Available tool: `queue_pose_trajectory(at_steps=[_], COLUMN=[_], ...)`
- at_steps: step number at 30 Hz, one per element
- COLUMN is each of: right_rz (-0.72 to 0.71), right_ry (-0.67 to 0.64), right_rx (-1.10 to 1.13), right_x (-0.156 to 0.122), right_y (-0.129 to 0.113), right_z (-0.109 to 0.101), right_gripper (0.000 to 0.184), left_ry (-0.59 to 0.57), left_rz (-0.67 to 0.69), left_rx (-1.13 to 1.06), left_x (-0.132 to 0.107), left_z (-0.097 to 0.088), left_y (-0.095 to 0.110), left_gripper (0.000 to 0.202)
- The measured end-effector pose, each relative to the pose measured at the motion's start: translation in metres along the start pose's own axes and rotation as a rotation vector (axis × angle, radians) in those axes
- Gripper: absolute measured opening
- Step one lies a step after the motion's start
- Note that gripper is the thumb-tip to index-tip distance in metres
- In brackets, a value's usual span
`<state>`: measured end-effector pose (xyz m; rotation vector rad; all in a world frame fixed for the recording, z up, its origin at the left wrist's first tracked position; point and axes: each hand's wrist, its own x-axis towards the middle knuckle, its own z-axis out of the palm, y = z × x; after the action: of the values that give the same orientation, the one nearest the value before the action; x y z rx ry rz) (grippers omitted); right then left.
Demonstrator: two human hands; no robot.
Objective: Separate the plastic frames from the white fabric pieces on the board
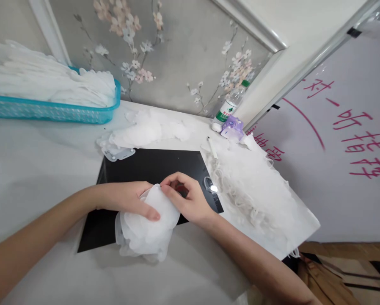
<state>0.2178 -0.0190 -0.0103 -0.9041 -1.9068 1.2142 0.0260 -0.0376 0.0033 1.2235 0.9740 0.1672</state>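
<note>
My left hand (129,202) is closed on a bunch of thin, translucent white petal-shaped pieces (147,231), thumb pressed on top. My right hand (185,199) pinches the upper edge of the same bunch with its fingertips. Both hands rest over a black mat (152,167) on a white table (44,169). The lower part of the bunch hangs past the mat's front edge.
A teal basket (50,111) piled with white pieces stands at the back left. More loose white pieces (145,129) lie behind the mat, and a heap of stringy white scraps (250,190) at its right. A plastic bottle (229,106) and a small purple object (232,128) stand by the wall.
</note>
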Motion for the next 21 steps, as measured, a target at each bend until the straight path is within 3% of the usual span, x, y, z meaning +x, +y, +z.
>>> queue_pose_trajectory(at_steps=[4,12,21], right_rz=[0.184,0.403,0.523], right_ry=[-0.08,-0.082,-0.088], right_rx=[0.128,0.547,0.597], right_x=[0.0018,0.0018,0.0025], right_y=[-0.004,-0.0055,-0.0093], right_z=[-0.0032,-0.0074,-0.0068], right_gripper=[0.012,0.009,0.01], left_ry=[-0.012,-0.031,-0.04], left_rz=[-0.023,-0.002,-0.009], left_rx=[0.001,-0.016,-0.016], left_x=[-0.0035,-0.0022,-0.0028], left_z=[0.0007,0.0014,-0.0001], left_y=[0.0055,0.0066,0.0072], left_gripper=[0.022,0.024,0.025])
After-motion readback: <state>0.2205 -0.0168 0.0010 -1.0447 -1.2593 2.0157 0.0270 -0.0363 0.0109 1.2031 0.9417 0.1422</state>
